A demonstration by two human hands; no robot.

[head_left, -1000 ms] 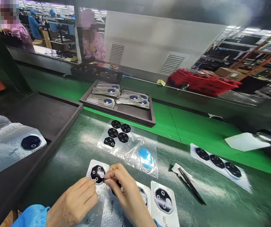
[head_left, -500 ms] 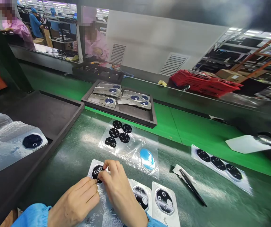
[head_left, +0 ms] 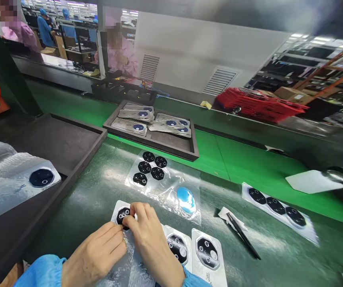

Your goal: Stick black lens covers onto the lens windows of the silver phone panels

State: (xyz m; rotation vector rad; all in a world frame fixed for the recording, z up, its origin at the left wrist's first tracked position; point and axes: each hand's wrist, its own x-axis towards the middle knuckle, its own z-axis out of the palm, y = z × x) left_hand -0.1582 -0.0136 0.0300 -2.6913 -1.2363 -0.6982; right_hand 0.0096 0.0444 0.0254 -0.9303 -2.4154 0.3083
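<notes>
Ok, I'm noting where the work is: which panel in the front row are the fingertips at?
The row's leftmost panel: the left hand and right hand both reach its black octagon, not those on the panels to its right.

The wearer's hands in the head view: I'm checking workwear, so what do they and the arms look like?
The left hand and right hand are bare, with no glove, ring or watch showing. The left sleeve is blue and creased, ending at the wrist; the right sleeve, also blue, is partly cut off by the frame.
</notes>
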